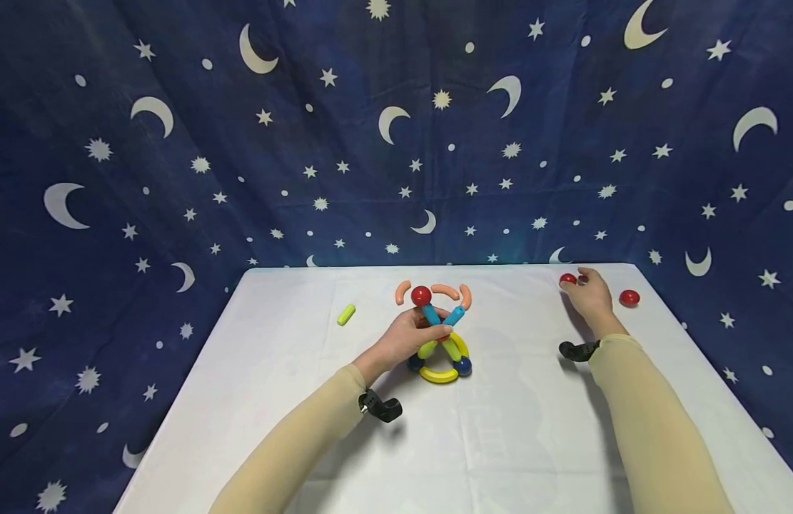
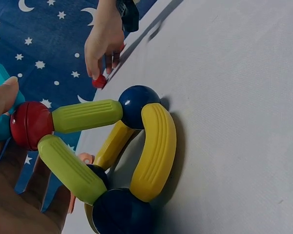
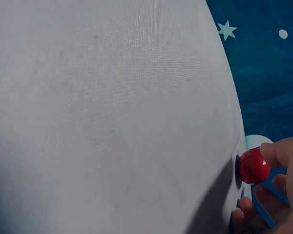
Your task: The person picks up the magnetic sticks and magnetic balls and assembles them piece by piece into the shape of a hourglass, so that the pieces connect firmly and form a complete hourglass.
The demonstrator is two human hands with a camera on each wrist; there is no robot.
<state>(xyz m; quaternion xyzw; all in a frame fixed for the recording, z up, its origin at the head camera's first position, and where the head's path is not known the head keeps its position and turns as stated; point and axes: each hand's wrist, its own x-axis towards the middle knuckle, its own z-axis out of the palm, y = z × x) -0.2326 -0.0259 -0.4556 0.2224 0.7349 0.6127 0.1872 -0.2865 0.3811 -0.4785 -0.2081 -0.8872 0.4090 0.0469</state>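
- Model (image 1: pixel 452 350), three o'clock of left hand (image 1: pixel 414 335), fingers clamped on it; likely light, stiff, weak-jointed; hold hub (image 2: pixel 31 125).
- Ball (image 1: pixel 567 278), two o'clock of model: right hand's (image 1: pixel 592 296) thumb touching, grip cannot tell; likely slippery.

Long cream sleeves (image 1: pixel 300 453) end beside small, curved black wrist cameras (image 1: pixel 383 407).

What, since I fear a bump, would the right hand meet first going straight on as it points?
The right hand would likely meet the glossy red ball just ahead; beyond it, probably the dark-blue star-patterned cloth, though depth is unclear.
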